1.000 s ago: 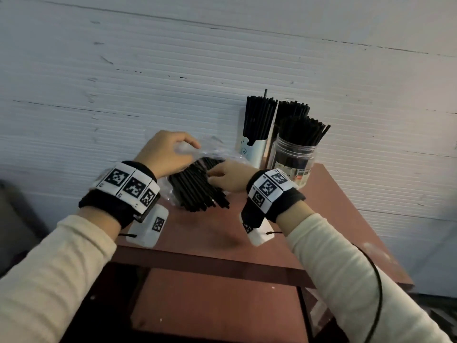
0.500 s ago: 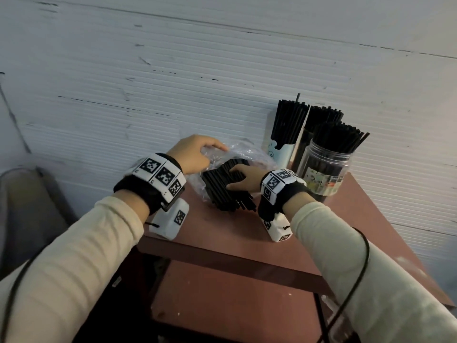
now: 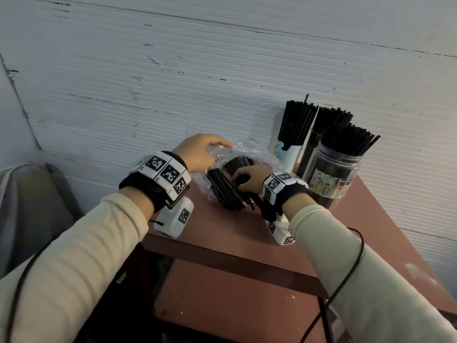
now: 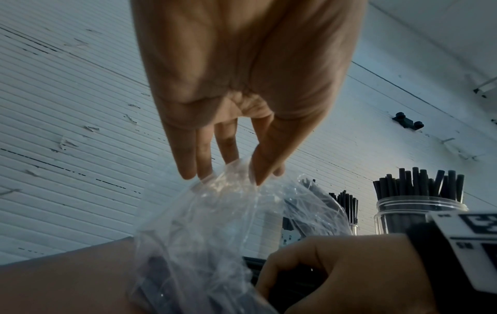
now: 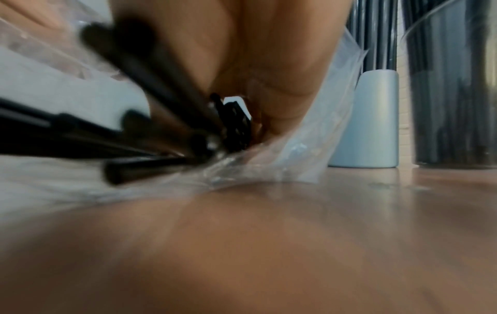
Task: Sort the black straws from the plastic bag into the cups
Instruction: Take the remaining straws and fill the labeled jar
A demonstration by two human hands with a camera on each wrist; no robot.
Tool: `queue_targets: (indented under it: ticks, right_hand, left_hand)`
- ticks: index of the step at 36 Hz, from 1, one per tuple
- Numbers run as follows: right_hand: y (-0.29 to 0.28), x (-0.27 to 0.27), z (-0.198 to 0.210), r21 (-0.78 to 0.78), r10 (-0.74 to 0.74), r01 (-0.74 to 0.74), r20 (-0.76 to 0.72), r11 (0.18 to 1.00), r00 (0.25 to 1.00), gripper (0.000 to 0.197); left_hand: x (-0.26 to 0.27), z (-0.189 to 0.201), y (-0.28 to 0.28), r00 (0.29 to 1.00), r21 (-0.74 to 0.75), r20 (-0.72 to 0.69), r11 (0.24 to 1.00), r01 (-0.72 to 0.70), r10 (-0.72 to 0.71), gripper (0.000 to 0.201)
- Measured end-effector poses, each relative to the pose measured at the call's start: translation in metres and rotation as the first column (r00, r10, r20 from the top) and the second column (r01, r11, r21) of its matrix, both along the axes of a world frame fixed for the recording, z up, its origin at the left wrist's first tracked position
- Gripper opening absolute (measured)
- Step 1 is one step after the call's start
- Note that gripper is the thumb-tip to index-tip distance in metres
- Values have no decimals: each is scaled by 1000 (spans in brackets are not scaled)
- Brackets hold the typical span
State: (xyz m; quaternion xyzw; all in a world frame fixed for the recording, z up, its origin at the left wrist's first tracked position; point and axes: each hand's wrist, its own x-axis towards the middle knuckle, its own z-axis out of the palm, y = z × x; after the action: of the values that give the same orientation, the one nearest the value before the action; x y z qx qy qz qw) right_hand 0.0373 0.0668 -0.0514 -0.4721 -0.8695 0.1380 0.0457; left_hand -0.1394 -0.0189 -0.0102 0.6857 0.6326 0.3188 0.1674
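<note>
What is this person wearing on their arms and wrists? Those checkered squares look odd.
Both arms are in long cream sleeves. Each wrist carries a black band topped with white blocks printed with black square codes. A white box, also bearing such a code, hangs below each wrist, and a thin black cable runs back along each arm. The left hand and right hand are bare.

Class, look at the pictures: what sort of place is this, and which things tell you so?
Probably a plain workroom or storage corner: a bare ribbed white wall, a small scuffed reddish-brown table, and cups of black straws.
</note>
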Motion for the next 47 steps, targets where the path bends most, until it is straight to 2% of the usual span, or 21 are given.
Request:
queue_targets:
  ticks: [4,11,16,20,28,31,35,37,39,43,45,47]
  right_hand:
    - [3,-2,-2,20,-27,27,-13,999,1000,20]
    - [7,-2,-1,77,-24,32,-97,997,995,24]
    - [6,-2,0,70,19,-9,-154,998,988,26]
    - [3,-3,1,60,-13,26,-197,998,980,27]
    - [-13,8,14,38,45,-37,-214,999,976,28]
    - [-23,22,23,-6,62,-64,-192,998,979,28]
    - [-38,46,37,-14,77,-81,-187,997,979,28]
    - [-47,59,45,-13,77,-81,-181,997,981,28]
    - [-56,70,51,-8,83,-85,-171,996,982,28]
    - [-75,90,62,18,101,-100,-125,995,987,29]
    - [-86,99,68,32,128,-125,-107,992,986,29]
    - [-94,109,72,39,146,-143,-113,989,983,29]
  left_hand:
    - [-2,-1,3,1000,-13,10,1000,8,-8,64]
    - [-1,0,0,1000,13,12,1000,-23,23,63]
    - [1,1,-1,1000,2,2,1000,-3,3,62]
    - [2,1,-1,1000,2,-14,1000,0,0,61]
    - [2,3,-4,998,14,-60,1000,7,-6,60]
    - [2,1,-6,997,51,-76,998,31,-27,59]
    - [11,-1,-11,993,205,-121,978,33,-8,53]
    - [23,0,-15,992,293,-125,953,72,-36,51]
    - [40,2,-19,981,316,-164,936,151,-103,51]
    - [77,1,-18,912,218,-317,917,335,-258,61]
    - [90,-4,-12,878,146,-381,918,367,-290,76]
    - [101,-6,-6,854,109,-436,925,364,-284,82]
